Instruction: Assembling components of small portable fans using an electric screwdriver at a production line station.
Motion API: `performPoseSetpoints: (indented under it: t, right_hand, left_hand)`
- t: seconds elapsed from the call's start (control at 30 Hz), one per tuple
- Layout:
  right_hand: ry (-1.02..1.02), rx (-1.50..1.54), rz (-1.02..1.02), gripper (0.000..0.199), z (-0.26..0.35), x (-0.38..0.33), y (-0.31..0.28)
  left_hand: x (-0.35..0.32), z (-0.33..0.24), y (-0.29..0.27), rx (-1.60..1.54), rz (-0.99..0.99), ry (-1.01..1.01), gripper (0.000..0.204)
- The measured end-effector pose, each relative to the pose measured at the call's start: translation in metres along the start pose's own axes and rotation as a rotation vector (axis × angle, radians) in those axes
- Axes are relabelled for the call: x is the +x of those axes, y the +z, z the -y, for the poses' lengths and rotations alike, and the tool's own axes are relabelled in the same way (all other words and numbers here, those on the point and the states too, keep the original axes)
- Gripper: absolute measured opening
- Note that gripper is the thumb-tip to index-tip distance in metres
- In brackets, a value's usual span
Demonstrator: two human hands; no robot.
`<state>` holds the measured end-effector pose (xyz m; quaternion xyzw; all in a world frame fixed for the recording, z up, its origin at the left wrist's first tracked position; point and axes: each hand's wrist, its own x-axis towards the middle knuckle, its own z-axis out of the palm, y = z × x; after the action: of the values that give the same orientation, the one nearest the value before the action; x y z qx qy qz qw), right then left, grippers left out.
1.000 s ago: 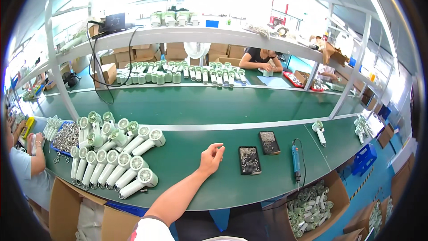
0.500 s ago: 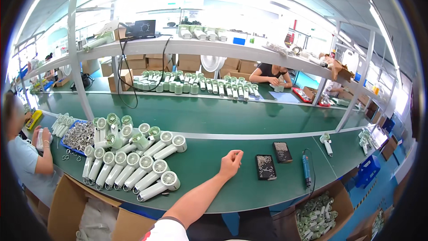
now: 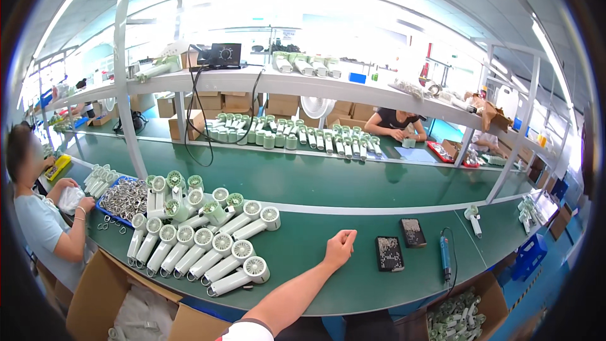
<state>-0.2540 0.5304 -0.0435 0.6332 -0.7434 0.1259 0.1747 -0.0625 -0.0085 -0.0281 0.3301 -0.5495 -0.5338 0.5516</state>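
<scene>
My left hand (image 3: 340, 247) rests closed in a loose fist on the green worktop (image 3: 315, 221), and whatever the curled fingers may hold is hidden. My left forearm reaches in from the lower edge. My right hand is out of view. Nearest the fist on its right are two small black trays, one (image 3: 389, 254) in front of the other (image 3: 413, 233), each filled with tiny pieces. Beyond them lies a blue electric screwdriver (image 3: 445, 259) with a cord. To the left of my arm, white handheld fans (image 3: 221, 244) lie in rows, several with pale green open heads (image 3: 216, 213) behind.
A blue tray of metal rings (image 3: 125, 198) sits left of the fans. Cardboard boxes stand below the front edge, one (image 3: 95, 287) at left and one (image 3: 495, 287) with green-white parts. A single fan (image 3: 473, 221) lies far right. Co-workers sit at left (image 3: 47, 208) and across (image 3: 396, 125).
The whole view has shifted, so the scene sits farther right and lower. My left hand stays closed on the worktop. The co-worker at left shows more fully, with a white bag at their hands.
</scene>
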Motion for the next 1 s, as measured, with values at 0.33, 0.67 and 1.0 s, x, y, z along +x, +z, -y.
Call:
performPoseSetpoints:
  t: [0.33, 0.67, 1.0]
  right_hand:
    - [0.478, 0.627, -0.328, 0.030, -0.016, 0.230, -0.141]
    - [-0.062, 1.808, -0.330, 0.028, 0.270, 0.639, -0.173]
    - [-0.059, 1.709, -0.075, 0.024, 0.459, 0.831, -0.161]
  left_hand:
    - [0.005, -0.002, 0.003, -0.002, -0.019, 0.022, 0.034]
    - [-0.003, 0.001, -0.007, 0.084, -0.158, 0.123, 0.035]
    - [-0.004, 0.029, 0.002, 0.148, -0.004, 0.292, 0.030]
